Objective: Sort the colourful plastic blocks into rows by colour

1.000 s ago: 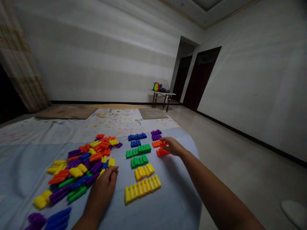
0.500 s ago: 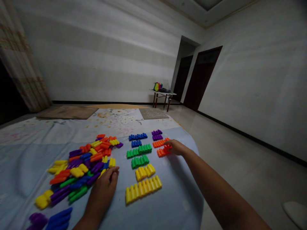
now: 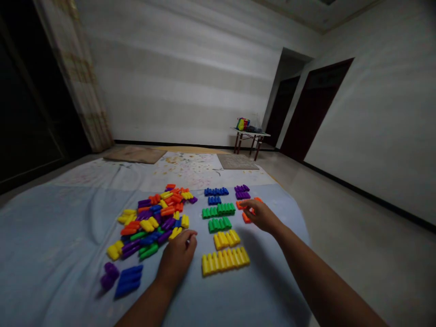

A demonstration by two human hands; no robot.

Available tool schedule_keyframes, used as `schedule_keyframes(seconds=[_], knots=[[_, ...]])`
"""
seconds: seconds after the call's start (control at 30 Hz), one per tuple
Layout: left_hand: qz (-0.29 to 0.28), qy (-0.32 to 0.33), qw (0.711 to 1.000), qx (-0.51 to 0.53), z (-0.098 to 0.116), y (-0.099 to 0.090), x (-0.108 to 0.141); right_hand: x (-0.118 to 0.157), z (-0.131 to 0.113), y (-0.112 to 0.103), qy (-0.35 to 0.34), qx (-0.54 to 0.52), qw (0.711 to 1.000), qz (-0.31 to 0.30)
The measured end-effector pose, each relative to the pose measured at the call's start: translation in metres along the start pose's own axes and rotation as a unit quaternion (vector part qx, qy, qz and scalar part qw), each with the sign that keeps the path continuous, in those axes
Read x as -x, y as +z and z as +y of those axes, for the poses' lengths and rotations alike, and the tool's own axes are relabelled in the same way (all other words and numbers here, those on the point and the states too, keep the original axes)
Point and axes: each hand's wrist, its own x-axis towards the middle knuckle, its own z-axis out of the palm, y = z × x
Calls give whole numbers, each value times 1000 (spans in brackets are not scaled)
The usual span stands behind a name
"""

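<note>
My right hand [image 3: 263, 216] reaches over rows of orange plastic tube-shaped pieces [image 3: 246, 218]. Its thumb and fingers are apart, nothing shows between them, and it covers part of those rows. My left hand [image 3: 180, 250] rests on the cloth beside a mixed pile of coloured pieces [image 3: 150, 225]. Its fingers are loosely bent, with a gap at the thumb and nothing visible in them. Between the hands lie joined rows of blue pieces [image 3: 216, 192], green pieces [image 3: 220, 224] and yellow pieces [image 3: 225, 261]. Purple rows [image 3: 242, 195] lie just beyond the orange ones.
A blue joined block [image 3: 129, 280] and purple pieces [image 3: 109, 276] lie at the near left. Pale cloth [image 3: 81, 218] covers the table, with a brown board [image 3: 136, 155] and a grey board [image 3: 237, 161] at its far side. A small table [image 3: 252, 132] stands by the doorway.
The view has swung left, so everything sits farther right in the picture. My right hand stays at the orange rows, covering more of them. My left hand remains beside the pile.
</note>
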Motion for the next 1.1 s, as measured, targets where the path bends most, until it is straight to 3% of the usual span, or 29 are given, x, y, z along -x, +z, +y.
schedule_keyframes(seconds=[0.2, 0.37, 0.7, 0.9, 1.1], knots=[[-59, -20, 990, -124, 10, -4, 9, -1, -46, 35, -49, -13, 996, -78], [-78, 0, 984, -157, 11, -4, 12, -23, -83, 60, -78, -36, 991, -107], [-90, 6, 984, -151, 3, -6, 10, -81, -148, 120, -119, 0, 988, -102], [-73, 14, 988, -134, -6, 0, 10, -97, -158, 141, -96, 52, 986, -123], [-77, 7, 985, -152, -2, -1, 10, -85, -141, 123, -5, -28, 995, -95]])
